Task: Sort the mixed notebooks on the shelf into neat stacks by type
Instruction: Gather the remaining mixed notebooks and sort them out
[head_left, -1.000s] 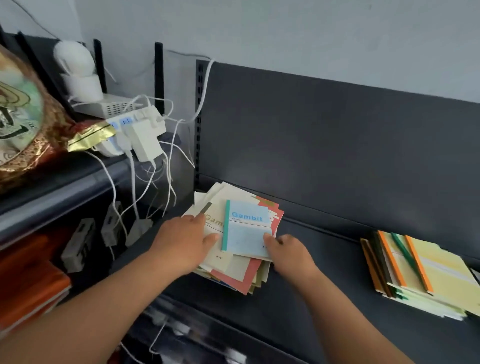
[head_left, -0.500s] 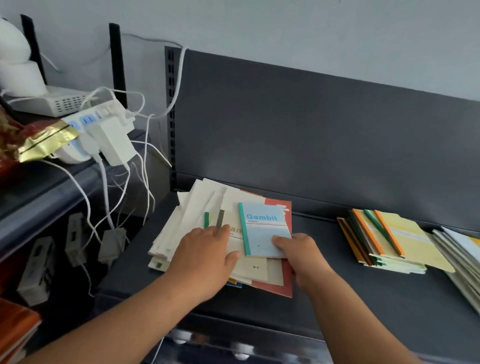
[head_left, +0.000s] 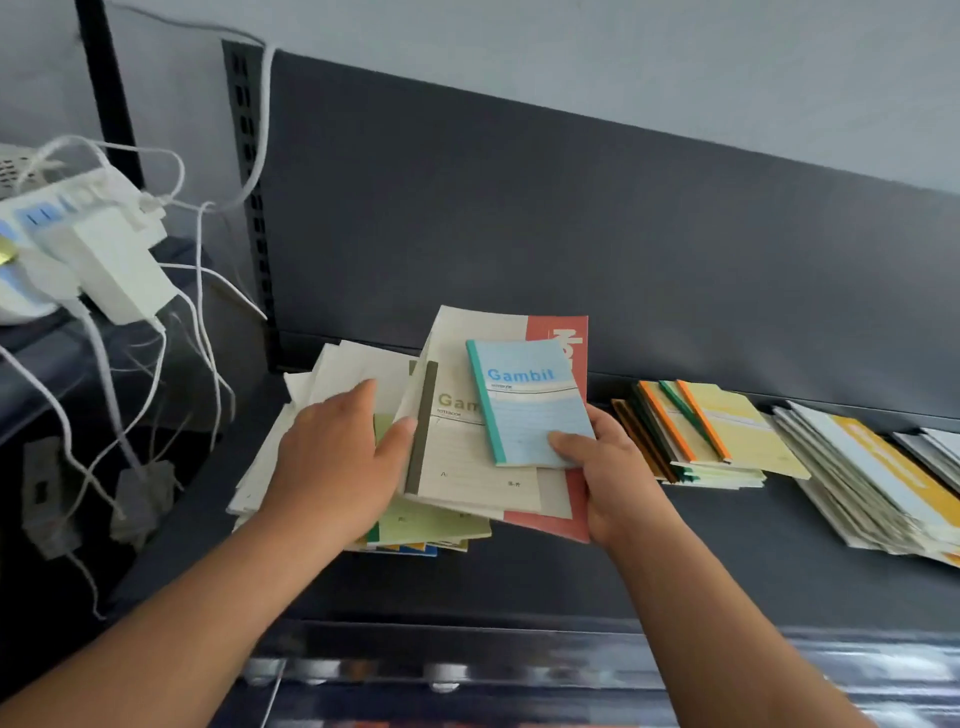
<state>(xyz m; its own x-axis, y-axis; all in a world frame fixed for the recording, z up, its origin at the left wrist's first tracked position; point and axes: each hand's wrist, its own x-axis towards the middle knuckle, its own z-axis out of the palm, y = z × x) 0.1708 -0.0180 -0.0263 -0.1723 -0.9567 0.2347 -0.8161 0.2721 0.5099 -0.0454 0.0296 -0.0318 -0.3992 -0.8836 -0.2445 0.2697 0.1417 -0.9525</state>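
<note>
My right hand (head_left: 608, 467) is pinching the small blue notebook (head_left: 524, 400) and the larger covers beneath, tilting them above the mixed pile (head_left: 332, 374) at the shelf's (head_left: 727, 545) left, while my left hand (head_left: 337, 462) is pressing flat-fingered on that pile, probably steadying it.

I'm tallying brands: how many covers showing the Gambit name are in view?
2: the small blue notebook in the right hand, and the cream notebook beneath it, reading only "Gam". Others may be hidden in the pile.
</note>
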